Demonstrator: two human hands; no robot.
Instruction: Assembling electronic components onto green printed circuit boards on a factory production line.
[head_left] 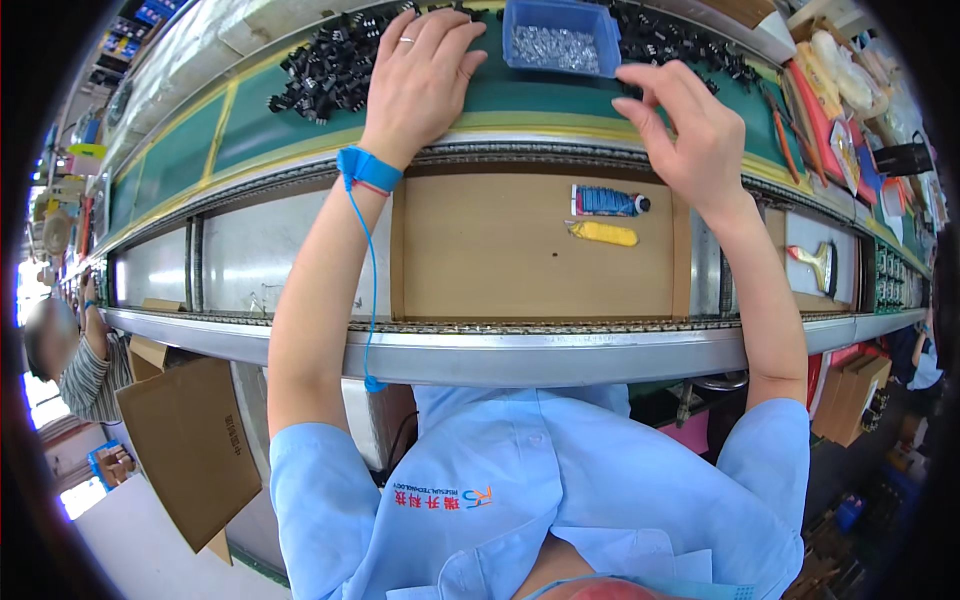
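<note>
Here the left hand (420,75) lies flat and open on the green belt (520,90), beside black parts (325,65). The right hand (690,130), fingers spread and holding nothing, hovers just beside the blue bin (562,35) of small silver pieces.

Green bench (520,92); black parts (325,65); blue bin (562,35)

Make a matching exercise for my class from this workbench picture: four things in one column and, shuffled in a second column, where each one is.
Things
1. left hand
2. right hand
3. blue bin
4. yellow object

Places
A. on the brown board, just below the blue tube
B. on the green surface between the two hands, holding small silvery parts
C. palm down beside the pile of black parts, above a blue wrist strap
D. fingers raised at the near right corner of the bin

Pairs: 1-C, 2-D, 3-B, 4-A
</note>
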